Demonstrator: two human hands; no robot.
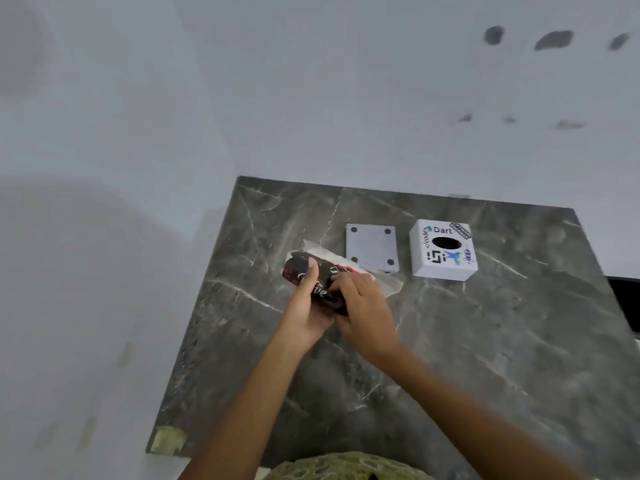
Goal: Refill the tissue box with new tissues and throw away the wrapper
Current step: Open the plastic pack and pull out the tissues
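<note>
At the bottom edge, nearest the camera, shows a patch of green patterned cloth (349,467), and two bare forearms reach from it over the dark grey marble-patterned tabletop (485,341). The left hand (306,306) grips the black and red printed plastic tissue wrapper (320,280) from below, thumb laid along its top. The right hand (363,308) closes its fingers on the wrapper's near end. A pale strip of white tissue (388,282) shows just behind the wrapper. Beyond the wrapper, to its right, the flat grey square base plate (372,247) with four dark dots lies on the tabletop. Further right of the wrapper stands the white sticker-covered tissue box (443,251), its oval opening upward.
</note>
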